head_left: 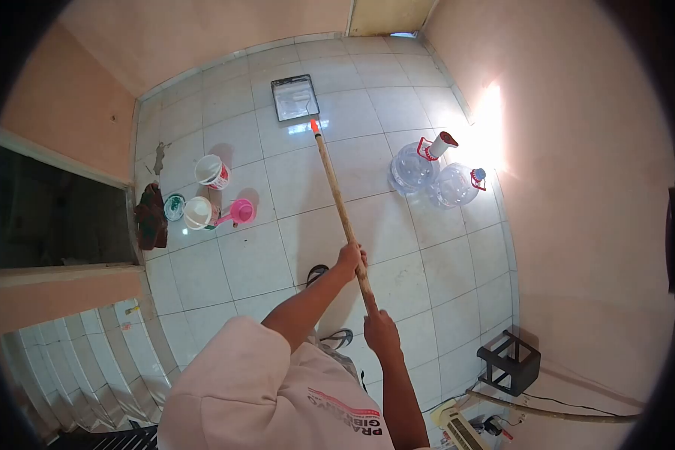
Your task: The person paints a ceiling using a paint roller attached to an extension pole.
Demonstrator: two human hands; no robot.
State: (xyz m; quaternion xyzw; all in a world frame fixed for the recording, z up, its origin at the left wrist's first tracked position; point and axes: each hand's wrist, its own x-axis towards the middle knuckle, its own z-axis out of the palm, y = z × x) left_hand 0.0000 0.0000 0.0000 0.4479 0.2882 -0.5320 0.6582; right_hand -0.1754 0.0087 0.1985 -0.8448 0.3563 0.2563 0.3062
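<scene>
Pole (334, 187): long, straight, brown wood; orange tip (314, 126).

A single view looked out from the person's head, above and behind the left hand (350, 259) and right hand (382, 331), facing forward and steeply down at the floor (397, 289). It sat close to the shirt (232, 382), which loomed just behind the hands. Its wide, round field bent the lines, took in the tray (276, 101) well ahead of the hands and the wall (585, 247) to their right, and left its corners black.
</scene>
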